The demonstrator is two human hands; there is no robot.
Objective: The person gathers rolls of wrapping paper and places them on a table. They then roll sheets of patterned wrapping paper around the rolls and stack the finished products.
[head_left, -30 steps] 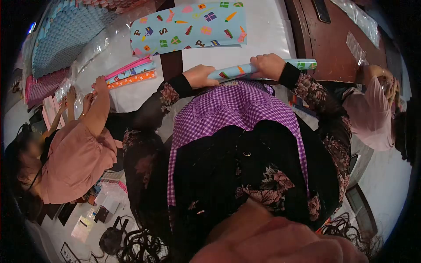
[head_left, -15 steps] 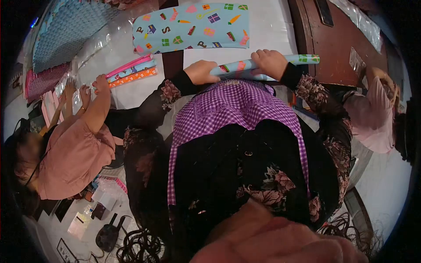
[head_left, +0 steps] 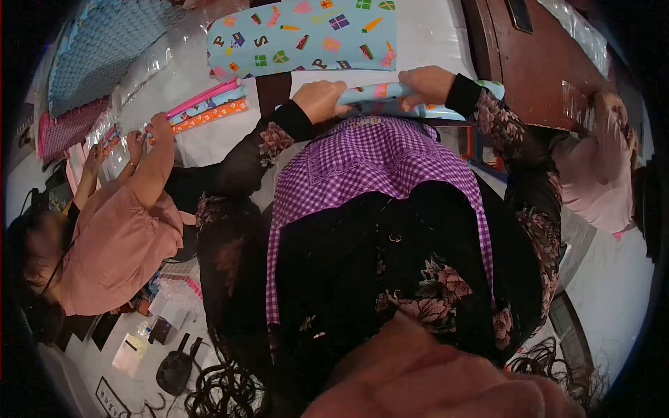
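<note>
Gripping closed, the left hand (head_left: 319,99) and right hand (head_left: 430,83) have drawn the paper roll (head_left: 390,91) (now tighter) along the table's (head_left: 418,42) near edge.

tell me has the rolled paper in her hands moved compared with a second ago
Yes. The rolled paper, gripped by the left hand and right hand, sits closer to the flat patterned sheet than before.

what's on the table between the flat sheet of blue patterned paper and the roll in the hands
In the head view, only a narrow strip of bare white table lies between the flat sheet and the roll held by the left hand and right hand.
</note>
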